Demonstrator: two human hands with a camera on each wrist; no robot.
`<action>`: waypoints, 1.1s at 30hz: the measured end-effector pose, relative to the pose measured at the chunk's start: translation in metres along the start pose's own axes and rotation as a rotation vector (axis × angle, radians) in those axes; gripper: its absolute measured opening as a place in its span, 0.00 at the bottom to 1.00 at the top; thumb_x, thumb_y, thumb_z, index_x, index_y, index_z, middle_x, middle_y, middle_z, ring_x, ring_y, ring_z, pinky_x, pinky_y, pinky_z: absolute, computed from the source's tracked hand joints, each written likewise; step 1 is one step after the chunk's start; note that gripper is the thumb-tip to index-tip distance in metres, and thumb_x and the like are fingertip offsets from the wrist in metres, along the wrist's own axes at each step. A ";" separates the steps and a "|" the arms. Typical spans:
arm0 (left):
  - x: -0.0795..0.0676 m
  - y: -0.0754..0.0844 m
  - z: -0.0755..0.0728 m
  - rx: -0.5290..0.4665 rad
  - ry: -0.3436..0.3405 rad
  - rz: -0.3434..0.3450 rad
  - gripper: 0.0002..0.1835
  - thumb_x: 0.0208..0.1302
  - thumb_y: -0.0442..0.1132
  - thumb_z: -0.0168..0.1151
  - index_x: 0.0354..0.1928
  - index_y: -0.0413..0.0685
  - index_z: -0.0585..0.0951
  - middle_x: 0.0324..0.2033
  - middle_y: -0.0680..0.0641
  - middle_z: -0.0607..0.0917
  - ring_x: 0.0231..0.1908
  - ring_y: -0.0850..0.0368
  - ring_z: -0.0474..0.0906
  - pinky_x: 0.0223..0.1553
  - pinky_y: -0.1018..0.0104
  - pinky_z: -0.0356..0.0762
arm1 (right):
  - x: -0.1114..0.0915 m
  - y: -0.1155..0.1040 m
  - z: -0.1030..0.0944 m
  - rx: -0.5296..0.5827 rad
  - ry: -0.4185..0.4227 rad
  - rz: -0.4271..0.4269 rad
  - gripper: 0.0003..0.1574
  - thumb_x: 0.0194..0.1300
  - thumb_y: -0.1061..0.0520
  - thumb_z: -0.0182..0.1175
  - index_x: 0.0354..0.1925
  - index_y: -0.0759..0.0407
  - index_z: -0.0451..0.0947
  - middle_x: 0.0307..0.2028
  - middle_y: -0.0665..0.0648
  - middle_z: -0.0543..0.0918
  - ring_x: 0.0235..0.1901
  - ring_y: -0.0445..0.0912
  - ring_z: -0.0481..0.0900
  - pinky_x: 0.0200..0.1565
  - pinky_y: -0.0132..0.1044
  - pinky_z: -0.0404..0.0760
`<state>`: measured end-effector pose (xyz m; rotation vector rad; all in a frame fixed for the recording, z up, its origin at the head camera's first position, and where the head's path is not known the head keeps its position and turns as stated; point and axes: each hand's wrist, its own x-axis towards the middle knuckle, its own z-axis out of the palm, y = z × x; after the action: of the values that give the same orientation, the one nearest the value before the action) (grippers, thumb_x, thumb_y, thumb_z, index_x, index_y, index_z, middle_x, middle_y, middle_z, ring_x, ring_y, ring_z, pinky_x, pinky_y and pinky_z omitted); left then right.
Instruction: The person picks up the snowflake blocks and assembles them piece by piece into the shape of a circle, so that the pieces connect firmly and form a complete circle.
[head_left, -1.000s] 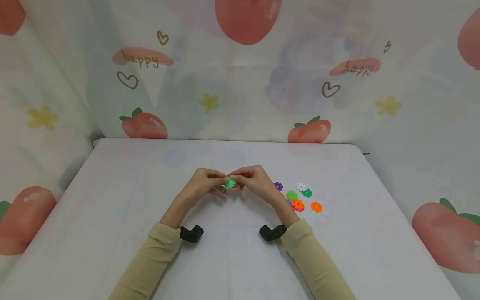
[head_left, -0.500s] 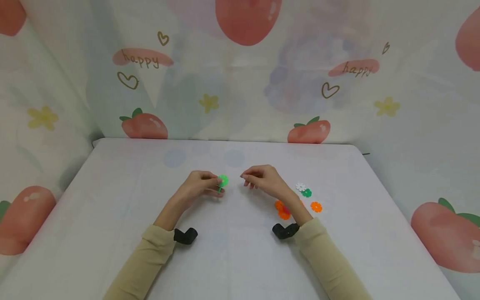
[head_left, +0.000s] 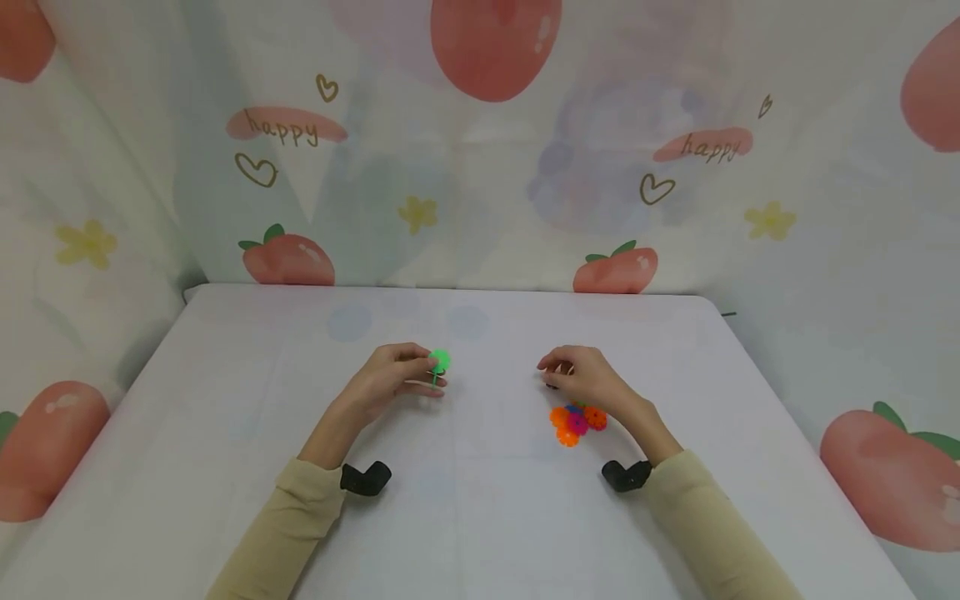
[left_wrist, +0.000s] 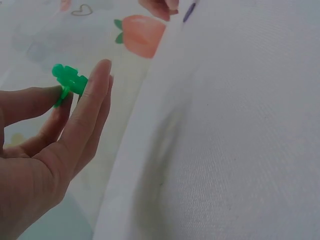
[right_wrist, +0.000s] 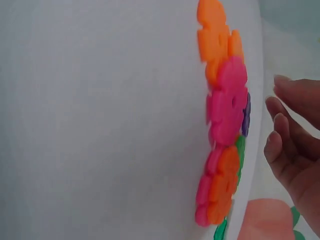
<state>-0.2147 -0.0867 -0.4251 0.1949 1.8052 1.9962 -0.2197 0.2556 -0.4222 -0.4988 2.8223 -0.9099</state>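
My left hand pinches a bright green notched plastic disc between thumb and fingers, above the table. In the left wrist view the green disc has a second green piece standing at an angle to it, partly hidden by the thumb and fingers. My right hand hovers at the far side of a pile of similar discs, fingers loosely bent. Nothing shows between its thumb and fingertips in the right wrist view. A dark purple disc lies beyond a pink disc, close to those fingertips.
Orange discs, a blue disc and a red-orange disc overlap in the pile on the white table. Green discs show behind it. A patterned cloth wall stands behind the table.
My hands have come apart; the green pieces stay in the left hand, which shifted slightly left. My right hand let go of them and moved right, over the far side of the disc pile.
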 end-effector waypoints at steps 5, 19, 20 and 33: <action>-0.001 0.001 0.000 0.001 -0.002 0.011 0.12 0.75 0.32 0.58 0.51 0.27 0.75 0.45 0.34 0.86 0.43 0.46 0.90 0.51 0.51 0.87 | -0.005 0.008 -0.007 -0.059 -0.010 0.031 0.13 0.67 0.61 0.68 0.48 0.65 0.85 0.41 0.58 0.84 0.39 0.49 0.78 0.38 0.35 0.80; 0.000 -0.002 0.001 0.010 0.002 0.006 0.13 0.73 0.32 0.60 0.51 0.26 0.77 0.38 0.40 0.88 0.40 0.48 0.90 0.49 0.54 0.87 | -0.003 0.014 -0.005 -0.050 -0.063 0.100 0.15 0.66 0.59 0.71 0.44 0.63 0.76 0.35 0.56 0.81 0.35 0.48 0.76 0.39 0.36 0.80; 0.000 -0.002 0.001 0.010 0.003 0.007 0.13 0.73 0.32 0.60 0.51 0.26 0.77 0.39 0.40 0.88 0.40 0.48 0.90 0.49 0.54 0.88 | -0.002 0.013 -0.004 -0.039 -0.061 0.091 0.14 0.66 0.59 0.71 0.44 0.62 0.76 0.35 0.56 0.82 0.35 0.47 0.77 0.40 0.36 0.81; 0.002 -0.005 0.003 0.020 0.029 0.004 0.13 0.72 0.35 0.63 0.49 0.29 0.80 0.49 0.24 0.83 0.48 0.31 0.86 0.48 0.53 0.88 | 0.012 -0.010 0.013 0.068 0.081 -0.032 0.09 0.68 0.61 0.68 0.47 0.58 0.87 0.38 0.55 0.89 0.41 0.49 0.85 0.49 0.43 0.86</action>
<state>-0.2144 -0.0826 -0.4297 0.1766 1.8452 1.9937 -0.2256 0.2366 -0.4277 -0.5115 2.8507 -1.0517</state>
